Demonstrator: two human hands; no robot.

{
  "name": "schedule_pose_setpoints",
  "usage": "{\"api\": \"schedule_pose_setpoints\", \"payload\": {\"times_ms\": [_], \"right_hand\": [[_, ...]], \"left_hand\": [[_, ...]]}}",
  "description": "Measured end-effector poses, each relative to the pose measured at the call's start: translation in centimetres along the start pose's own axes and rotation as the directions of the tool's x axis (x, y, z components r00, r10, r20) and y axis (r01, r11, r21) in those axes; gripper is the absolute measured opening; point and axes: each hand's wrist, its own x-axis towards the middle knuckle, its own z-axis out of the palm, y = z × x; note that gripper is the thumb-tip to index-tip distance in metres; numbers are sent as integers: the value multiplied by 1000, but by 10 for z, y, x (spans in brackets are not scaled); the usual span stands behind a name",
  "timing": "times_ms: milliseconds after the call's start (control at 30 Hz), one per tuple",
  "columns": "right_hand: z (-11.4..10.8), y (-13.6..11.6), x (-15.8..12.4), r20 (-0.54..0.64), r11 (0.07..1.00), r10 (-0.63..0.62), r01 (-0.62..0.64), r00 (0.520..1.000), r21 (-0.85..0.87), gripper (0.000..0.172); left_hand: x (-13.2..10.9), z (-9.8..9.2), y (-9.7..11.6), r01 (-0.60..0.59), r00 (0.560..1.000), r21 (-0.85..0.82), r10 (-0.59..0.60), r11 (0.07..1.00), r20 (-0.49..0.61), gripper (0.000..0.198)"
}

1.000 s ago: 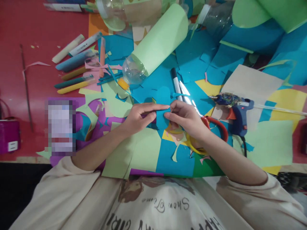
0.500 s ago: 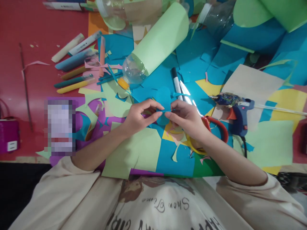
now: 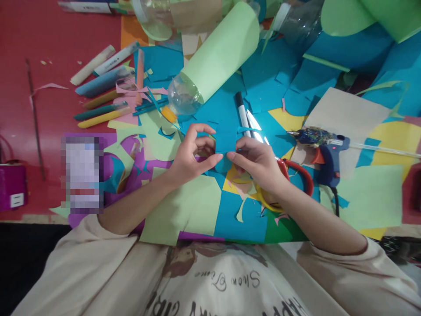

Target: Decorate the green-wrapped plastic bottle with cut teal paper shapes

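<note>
A small blue paper piece (image 3: 225, 139) with a rounded lower end hangs between my two hands, over the blue sheets. My left hand (image 3: 199, 153) holds its left edge, thumb low and fingers curved above. At the right edge, my right hand (image 3: 252, 157) grips it with the thumb in front and the fingers bent behind. Just beyond my right hand lie a black-capped marker (image 3: 242, 115) and scissors with red and yellow handles (image 3: 297, 173), partly under my right wrist. Pale green paper (image 3: 187, 204) lies below my left hand.
A bottle wrapped in green paper (image 3: 223, 52) lies beyond my hands. A blue glue gun (image 3: 330, 162) rests at the right. Several markers (image 3: 105, 87) and a blurred-out phone (image 3: 82, 173) are at the left. Paper scraps surround everything.
The fingers of my left hand have lifted and spread a little. The blue piece now shows a flatter, wider face between the hands, where a narrow fold was pinched before.
</note>
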Motion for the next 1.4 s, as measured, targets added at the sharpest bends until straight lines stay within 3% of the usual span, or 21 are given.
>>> {"api": "schedule_pose_setpoints", "payload": {"times_ms": [100,200,267,600,967,1400], "right_hand": [[0,-1,0,-16,1000,-13,13,1000,-4,47],[0,-2,0,-6,1000,-14,14,1000,-6,47],[0,-2,0,-2,1000,-20,20,1000,-11,46],[0,1,-1,5,1000,-4,4,1000,-4,46],[-1,3,0,31,1000,3,-3,1000,-10,47],[-1,4,2,48,999,21,-19,999,-39,44]], "left_hand": [[2,0,1,15,1000,-49,-15,999,7,37],[3,0,6,22,998,29,-24,999,56,26],[3,0,8,25,996,97,-33,995,85,29],[0,-2,3,39,997,169,-51,985,66,40],[1,-4,4,81,990,168,-99,982,99,30],[5,0,2,23,999,200,-32,979,39,35]]}}
